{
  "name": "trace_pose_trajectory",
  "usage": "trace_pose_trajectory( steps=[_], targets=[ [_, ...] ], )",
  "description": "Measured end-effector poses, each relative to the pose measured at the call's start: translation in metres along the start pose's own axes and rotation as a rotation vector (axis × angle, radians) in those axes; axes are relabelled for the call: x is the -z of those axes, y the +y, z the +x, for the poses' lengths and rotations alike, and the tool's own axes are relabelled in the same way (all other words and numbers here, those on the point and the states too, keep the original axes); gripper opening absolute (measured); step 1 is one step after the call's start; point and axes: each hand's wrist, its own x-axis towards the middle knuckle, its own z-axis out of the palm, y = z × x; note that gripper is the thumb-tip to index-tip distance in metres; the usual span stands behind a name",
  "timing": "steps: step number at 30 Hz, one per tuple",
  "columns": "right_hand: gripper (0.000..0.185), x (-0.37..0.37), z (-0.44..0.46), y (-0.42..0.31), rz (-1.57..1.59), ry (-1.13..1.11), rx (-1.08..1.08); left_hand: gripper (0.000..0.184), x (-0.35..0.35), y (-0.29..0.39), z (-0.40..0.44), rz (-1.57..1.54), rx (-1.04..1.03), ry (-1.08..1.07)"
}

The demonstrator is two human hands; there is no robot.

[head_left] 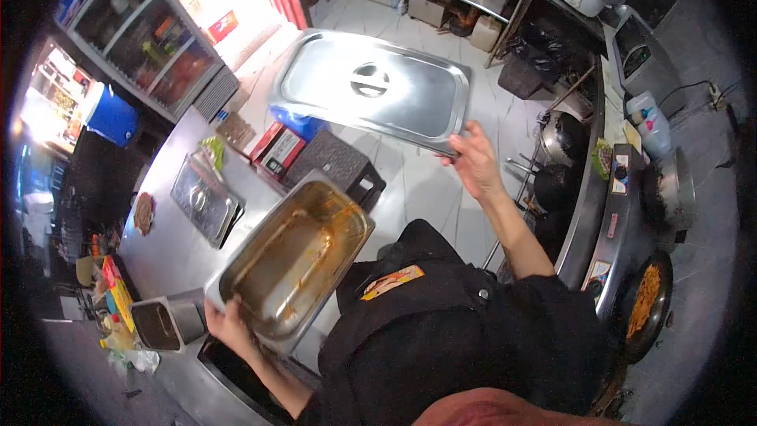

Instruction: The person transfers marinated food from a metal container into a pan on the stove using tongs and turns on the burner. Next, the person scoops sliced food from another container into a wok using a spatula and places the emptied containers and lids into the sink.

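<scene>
My left hand grips the near rim of a deep steel food pan, whose inside is smeared with brown and orange residue. The pan is tilted toward me, beside the steel counter. Up in front, my right hand pinches one corner of a large steel pan lid with a recessed handle in its middle. The lid is held well apart from the pan, over the tiled floor. On the counter, left of the pan, lies a smaller steel lid.
A steel counter runs along my left, with a small steel container on it. A dark crate stands beyond the pan. To my right are a wok of food and blackened pans. A glass-door fridge stands far left.
</scene>
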Motion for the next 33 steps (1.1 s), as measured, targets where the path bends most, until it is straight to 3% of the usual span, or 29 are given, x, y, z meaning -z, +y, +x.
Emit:
trace_pose_trajectory(
  steps=[4,6,8,11,15,22,26,30,32,33],
  targets=[
    [0.030,0.067,0.014,-0.048,-0.054,0.244,0.148,0.021,-0.132,0.014,0.060,0.043,0.013,-0.246],
    [0.028,0.085,0.014,-0.066,-0.056,0.361,0.250,0.026,-0.196,0.028,0.078,-0.072,-0.039,-0.345],
    [0.028,0.117,0.022,-0.081,-0.065,0.461,0.328,0.022,-0.257,0.023,0.106,0.051,-0.063,-0.450],
    [0.029,0.170,0.055,-0.107,-0.100,0.574,0.422,0.011,-0.362,0.026,0.141,-0.050,-0.150,-0.565],
    [0.026,0.200,0.096,-0.146,-0.155,0.734,0.509,0.010,-0.479,0.026,0.194,-0.121,-0.070,-0.633],
    [0.022,0.250,0.185,-0.202,-0.176,0.882,0.643,0.022,-0.679,0.095,0.271,-0.459,0.148,-0.710],
    [0.022,0.291,0.235,-0.222,-0.136,0.920,0.696,0.011,-0.799,0.130,0.303,-0.616,0.165,-0.726],
    [0.016,0.319,0.320,-0.268,-0.182,0.954,0.737,0.008,-0.918,0.186,0.314,-0.706,0.038,-0.717],
    [0.018,0.370,0.350,-0.282,-0.209,0.947,0.731,0.008,-0.979,0.197,0.338,-0.283,-0.247,-0.502],
    [0.019,0.389,0.371,-0.296,-0.212,0.943,0.730,0.012,-1.007,0.210,0.341,-0.410,-0.263,-0.534]
  ],
)
